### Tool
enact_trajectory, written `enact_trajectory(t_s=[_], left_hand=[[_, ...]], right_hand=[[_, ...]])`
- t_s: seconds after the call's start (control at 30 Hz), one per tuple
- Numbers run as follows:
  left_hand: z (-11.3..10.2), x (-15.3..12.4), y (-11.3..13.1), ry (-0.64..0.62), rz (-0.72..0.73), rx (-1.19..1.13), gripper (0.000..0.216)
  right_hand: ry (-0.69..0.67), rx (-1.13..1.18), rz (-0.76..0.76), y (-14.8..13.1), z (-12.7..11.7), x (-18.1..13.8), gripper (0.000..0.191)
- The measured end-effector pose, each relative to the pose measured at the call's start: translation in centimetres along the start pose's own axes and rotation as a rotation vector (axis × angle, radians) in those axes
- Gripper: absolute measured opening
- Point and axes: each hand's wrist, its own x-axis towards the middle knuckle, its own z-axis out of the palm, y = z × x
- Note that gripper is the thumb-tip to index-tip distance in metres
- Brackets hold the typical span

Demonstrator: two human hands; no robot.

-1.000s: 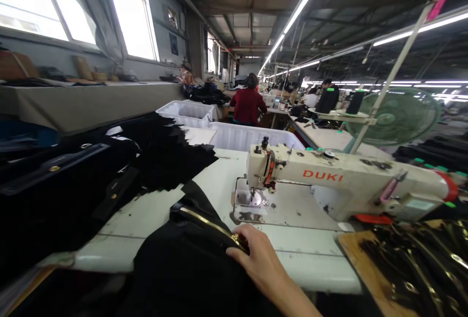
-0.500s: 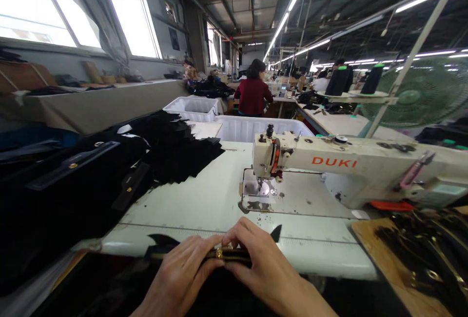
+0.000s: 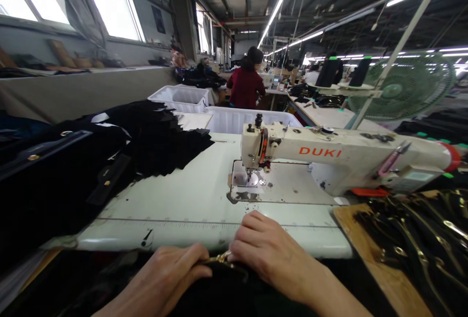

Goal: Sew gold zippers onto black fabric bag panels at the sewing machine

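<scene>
My left hand (image 3: 175,270) is closed, thumb and fingers pinching the end of a dark zipper (image 3: 215,260) with gold-coloured metal parts. Opposite it, my right hand (image 3: 265,251) has its fingertips pressed together on the zipper's gold slider area. Both hands are close together just in front of the table edge. Dark cloth hangs below them, and its outline merges with the shadow. A white sewing machine (image 3: 310,151) marked DUKI stands on the pale green table (image 3: 183,200) beyond my hands.
Stacked black fabric pieces (image 3: 157,146) cover the table's left side. At the right, a wooden board (image 3: 360,239) bears several black zippers (image 3: 420,244). White plastic bins (image 3: 226,118) stand behind the table. Farther back is a person in a dark red top (image 3: 246,85). A green fan (image 3: 397,88) is at right.
My hands have moved slightly lower, and the right hand has turned with its back more upward. The zipper is now more hidden by my fingers. The view has shifted right.
</scene>
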Motion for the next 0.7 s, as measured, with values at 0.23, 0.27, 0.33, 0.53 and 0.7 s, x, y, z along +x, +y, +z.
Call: enact_trajectory(t_s=[0.23, 0.27, 0.33, 0.53, 0.7], left_hand=[[-0.2, -0.2, -0.6, -0.081, -0.194, -0.199, 0.008], [0.4, 0.3, -0.2, -0.033, -0.169, -0.265, 0.010], [1.6, 1.1, 0.7, 0.079, -0.112, -0.382, 0.024], [3.2, 1.9, 1.6, 0.247, -0.127, -0.518, 0.017], [4.3, 1.8, 1.9, 0.451, -0.107, -0.358, 0.018]], right_hand=[[0.131, -0.023, -0.017, 0.6, 0.5, -1.0, 0.019], [0.144, -0.010, -0.022, 0.4, 0.7, -0.6, 0.020], [0.171, 0.027, -0.036, 0.1, 1.0, 0.2, 0.022], [0.306, 0.514, 0.239, -0.4, 1.0, 0.2, 0.016], [0.274, 0.544, 0.574, -1.8, 1.2, -1.4, 0.023]])
